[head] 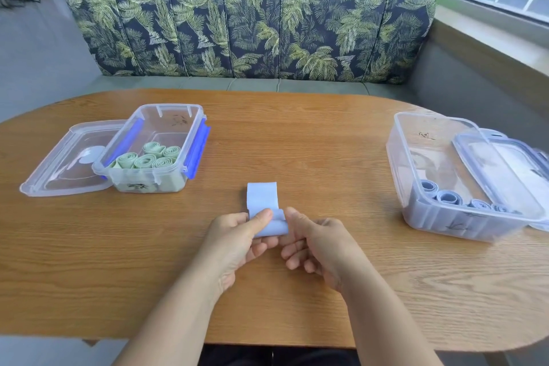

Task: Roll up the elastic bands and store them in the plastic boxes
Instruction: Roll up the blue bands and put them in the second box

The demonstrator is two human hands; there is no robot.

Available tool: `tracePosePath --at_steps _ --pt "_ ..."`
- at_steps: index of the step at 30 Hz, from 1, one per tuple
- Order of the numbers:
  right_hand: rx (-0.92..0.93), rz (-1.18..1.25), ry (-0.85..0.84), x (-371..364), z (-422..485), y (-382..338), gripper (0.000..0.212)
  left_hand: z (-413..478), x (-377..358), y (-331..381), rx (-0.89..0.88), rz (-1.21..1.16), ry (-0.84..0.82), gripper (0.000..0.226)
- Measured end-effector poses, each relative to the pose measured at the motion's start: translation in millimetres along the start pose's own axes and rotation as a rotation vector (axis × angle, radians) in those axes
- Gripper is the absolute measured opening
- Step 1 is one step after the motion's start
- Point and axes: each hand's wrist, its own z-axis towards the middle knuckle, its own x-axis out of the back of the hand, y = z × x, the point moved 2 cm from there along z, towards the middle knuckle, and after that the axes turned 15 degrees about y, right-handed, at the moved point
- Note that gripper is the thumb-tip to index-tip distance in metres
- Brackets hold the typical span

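Note:
A pale blue elastic band (263, 196) lies on the wooden table (297, 140), its near end curled into a small roll. My left hand (237, 235) pinches that roll from the left, thumb on top. My right hand (315, 241) pinches it from the right. The flat far end stretches away from me. At the left stands a clear plastic box (190, 116) with blue clips, holding several green rolled bands (148, 156). At the right a second clear box (416, 163) holds several blue rolled bands (448, 196).
The left box's lid (65, 163) lies flat on the table beside it. The right box's lid (511, 163) leans over that box's right side. A leaf-patterned sofa (252, 27) stands behind the table, and a window ledge runs along the right.

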Motion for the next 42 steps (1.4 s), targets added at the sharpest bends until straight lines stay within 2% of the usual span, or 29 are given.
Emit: tracePosePath --at_steps 2,4,7,10,14,22,30,38,42 --pt "-0.019 0.094 0.041 1.8 1.3 0.6 0.045 1.4 2.3 -0.2 0.001 -0.016 0.019 0.021" --pt "-0.017 0.142 0.027 2.8 1.1 0.2 0.037 2.2 3.8 0.2 0.0 -0.024 0.028 0.023" --pt "0.053 0.063 -0.057 1.4 -0.6 0.2 0.02 2.1 2.3 0.0 -0.022 0.0 0.022 0.027" --pt "0.127 0.012 -0.079 0.2 -0.6 0.9 0.019 2.4 1.0 -0.9 -0.048 0.033 0.025 0.029" --pt "0.119 0.026 -0.054 1.0 2.3 1.3 0.019 2.9 1.6 -1.7 -0.053 0.048 0.008 0.03" --pt "0.08 0.108 -0.075 3.2 6.8 1.7 0.005 -0.1 3.4 -1.2 -0.016 -0.003 -0.09 0.012" --pt "0.048 0.067 -0.144 4.7 11.2 1.9 0.02 4.5 9.0 -4.4 -0.048 0.024 -0.21 0.017" --pt "0.018 0.076 -0.088 -0.8 10.3 -0.9 0.036 7.1 6.4 -5.2 -0.063 -0.025 -0.12 0.014" --pt "0.071 0.086 -0.116 0.8 6.4 0.2 0.029 4.9 3.3 -5.2 -0.096 -0.031 -0.082 0.014"
